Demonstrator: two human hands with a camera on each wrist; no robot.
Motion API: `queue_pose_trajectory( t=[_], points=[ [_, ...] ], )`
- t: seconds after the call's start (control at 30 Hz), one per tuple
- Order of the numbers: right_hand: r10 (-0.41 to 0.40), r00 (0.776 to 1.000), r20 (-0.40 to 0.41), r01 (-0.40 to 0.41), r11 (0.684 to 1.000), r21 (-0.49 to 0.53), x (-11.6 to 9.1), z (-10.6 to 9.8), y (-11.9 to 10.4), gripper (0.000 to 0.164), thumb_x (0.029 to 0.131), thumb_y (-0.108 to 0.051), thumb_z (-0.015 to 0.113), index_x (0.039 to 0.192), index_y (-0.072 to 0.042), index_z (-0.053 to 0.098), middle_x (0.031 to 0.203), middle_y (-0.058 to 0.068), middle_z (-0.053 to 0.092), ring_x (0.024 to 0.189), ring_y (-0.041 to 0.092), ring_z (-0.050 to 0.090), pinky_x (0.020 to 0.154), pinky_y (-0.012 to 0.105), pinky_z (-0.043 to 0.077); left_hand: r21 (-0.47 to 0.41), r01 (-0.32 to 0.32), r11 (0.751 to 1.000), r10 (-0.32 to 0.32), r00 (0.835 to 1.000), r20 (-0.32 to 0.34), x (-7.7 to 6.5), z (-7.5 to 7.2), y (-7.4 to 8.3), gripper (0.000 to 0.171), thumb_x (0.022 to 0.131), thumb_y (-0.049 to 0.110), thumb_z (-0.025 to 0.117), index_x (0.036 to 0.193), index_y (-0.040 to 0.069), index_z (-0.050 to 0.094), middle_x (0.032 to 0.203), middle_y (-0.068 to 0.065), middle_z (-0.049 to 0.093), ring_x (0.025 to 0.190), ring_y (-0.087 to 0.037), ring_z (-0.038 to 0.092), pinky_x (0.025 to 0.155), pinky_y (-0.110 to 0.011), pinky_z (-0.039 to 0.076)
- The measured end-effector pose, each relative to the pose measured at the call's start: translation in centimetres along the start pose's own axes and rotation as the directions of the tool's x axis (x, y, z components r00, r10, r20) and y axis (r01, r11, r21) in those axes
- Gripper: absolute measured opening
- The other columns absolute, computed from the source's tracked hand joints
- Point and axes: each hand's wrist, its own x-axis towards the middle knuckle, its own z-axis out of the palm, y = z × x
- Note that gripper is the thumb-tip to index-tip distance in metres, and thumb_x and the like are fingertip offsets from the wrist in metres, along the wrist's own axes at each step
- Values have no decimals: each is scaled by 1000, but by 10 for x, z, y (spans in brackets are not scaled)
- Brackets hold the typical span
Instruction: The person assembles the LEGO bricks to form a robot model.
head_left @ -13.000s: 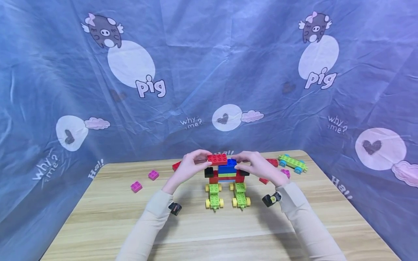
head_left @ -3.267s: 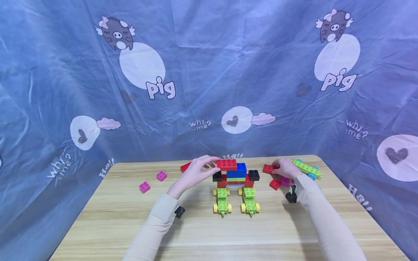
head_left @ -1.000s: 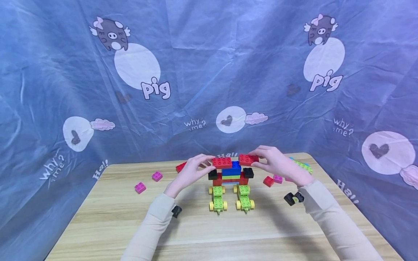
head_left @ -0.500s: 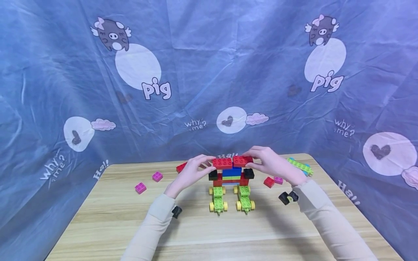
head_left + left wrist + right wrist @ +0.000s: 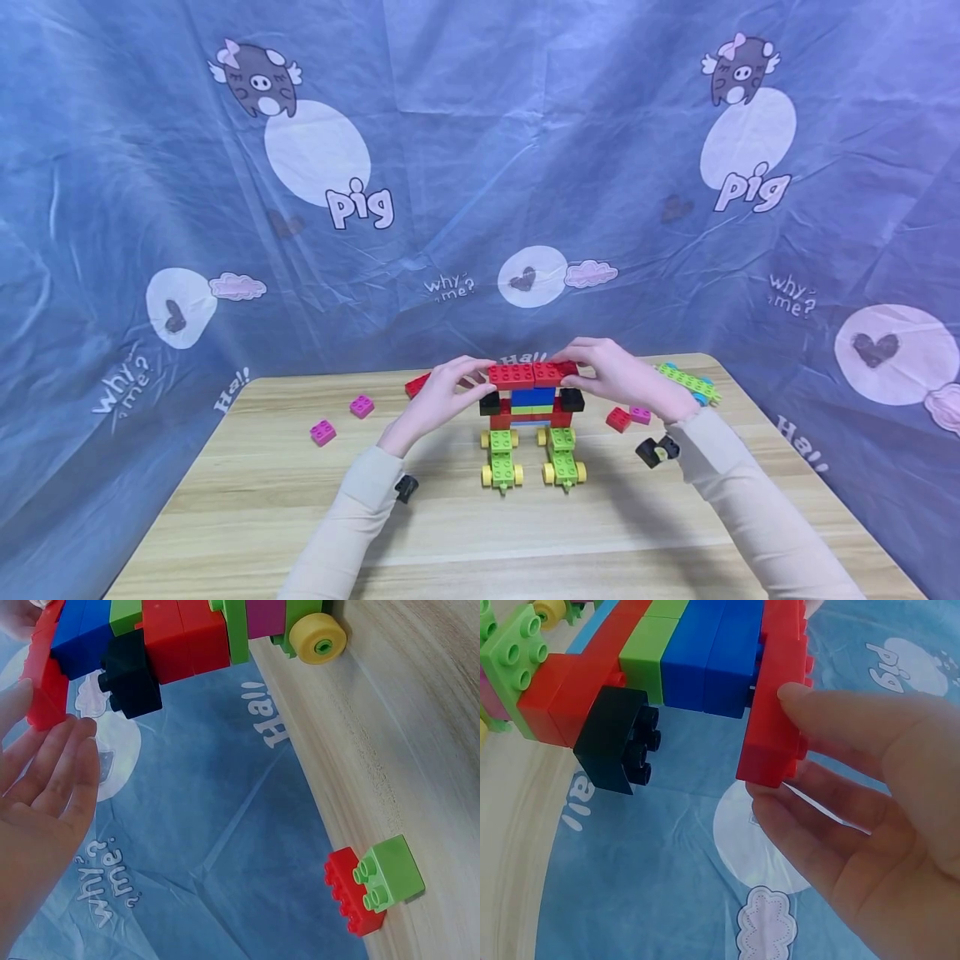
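A toy brick figure stands mid-table on two green wheeled bases [image 5: 502, 460] with yellow wheels. Its body has red and green bricks, blue bricks [image 5: 533, 397], and black bricks [image 5: 490, 403] jutting out at both sides. Across the top, a left red brick [image 5: 512, 377] and a right red brick [image 5: 547, 375] meet end to end. My left hand [image 5: 444, 395] pinches the outer end of the left one. My right hand [image 5: 613, 377] pinches the right one between thumb and fingers; in the right wrist view, blue studs show in a narrow gap under this red brick [image 5: 46, 679].
Pink bricks [image 5: 322, 432] lie at the left. A red brick [image 5: 417, 384] lies behind my left hand, with a green brick [image 5: 395, 874] against it in the left wrist view. At the right are a red brick [image 5: 618, 418], a pink brick [image 5: 640, 414] and a green wheeled base [image 5: 688, 382].
My right hand took a red brick from the table's right side, carried it over the figure and moved it left and down against the left red brick. My left hand stayed at its brick.
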Motion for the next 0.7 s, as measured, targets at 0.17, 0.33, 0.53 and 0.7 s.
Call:
queue_pose_trajectory(
  t=[0.17, 0.33, 0.53, 0.7],
  points=[
    [-2, 1000, -6, 2, 1000, -3, 0, 2, -1, 33, 84, -20, 70, 114, -9, 66, 103, 4, 68, 90, 14, 64, 78, 34, 57, 10, -1, 1000, 1, 1000, 1, 0, 0, 1, 40, 88, 32, 64, 124, 16, 60, 110, 1, 65, 89, -8, 64, 80, -22, 56],
    [4, 1000, -23, -5, 1000, -15, 1, 4, -3, 34, 83, -22, 71, 114, -10, 66, 102, 4, 69, 86, 13, 65, 75, 29, 58, 21, -2, 1000, 3, 1000, -1, 0, -1, 2, 40, 88, 32, 64, 124, 15, 60, 110, 1, 65, 90, -8, 64, 79, -20, 55],
    [-14, 999, -29, 12, 999, -44, 2, 6, -3, 35, 81, -22, 72, 114, -11, 66, 99, 2, 69, 84, 12, 64, 72, 24, 56, 19, 4, 1000, -4, 1000, 3, 1, -1, 2, 42, 88, 32, 63, 126, 13, 59, 111, 1, 65, 91, -8, 64, 80, -21, 55],
    [-24, 999, -30, 22, 998, -64, 3, 5, -4, 35, 81, -23, 73, 114, -12, 67, 96, 1, 68, 81, 10, 63, 70, 23, 56, 13, 7, 1000, -7, 1000, 0, 1, -2, 2, 41, 88, 31, 64, 125, 14, 60, 112, 1, 65, 90, -8, 64, 80, -20, 55]
  ],
)
